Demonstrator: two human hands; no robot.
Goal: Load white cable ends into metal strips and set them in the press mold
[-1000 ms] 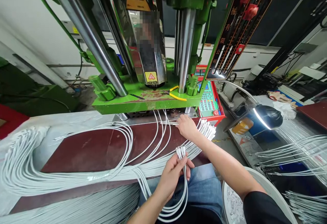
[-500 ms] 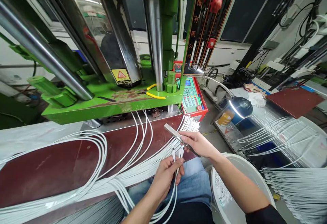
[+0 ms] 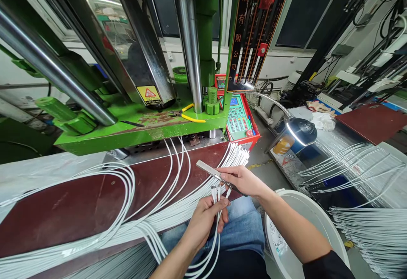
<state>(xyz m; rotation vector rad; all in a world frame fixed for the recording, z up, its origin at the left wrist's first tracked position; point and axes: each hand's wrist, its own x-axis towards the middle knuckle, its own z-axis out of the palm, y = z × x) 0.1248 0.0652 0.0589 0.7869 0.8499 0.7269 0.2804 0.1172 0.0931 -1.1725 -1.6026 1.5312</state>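
Note:
My left hand [image 3: 208,219] is closed around a few white cables [image 3: 218,245], whose connector ends [image 3: 214,191] stick up above the thumb and fingers, fanned slightly apart. Just above them, my right hand [image 3: 241,180] grips a flat silver metal tool [image 3: 206,168] with a dark handle part below the palm. The tool's long flat end points up and left over the worktop; its exact kind I cannot make out. Beneath both hands are my jeans-covered legs. Beside them, a thick bundle of white cables [image 3: 171,216] runs along the brown worktop [image 3: 152,168], ending in bunched white connectors [image 3: 238,154].
A green press machine [image 3: 143,132] stands ahead, with yellow-handled pliers [image 3: 193,119] on its bed. Right of it is a red-framed control panel [image 3: 237,115]. A white bin [image 3: 330,228] with small white scraps stands by my right forearm. A lamp [image 3: 299,131] and more cables [image 3: 369,232] are further right.
The tool in my right hand has shifted a little left. The connectors in my left hand are turned and spread wider apart. The view has moved slightly.

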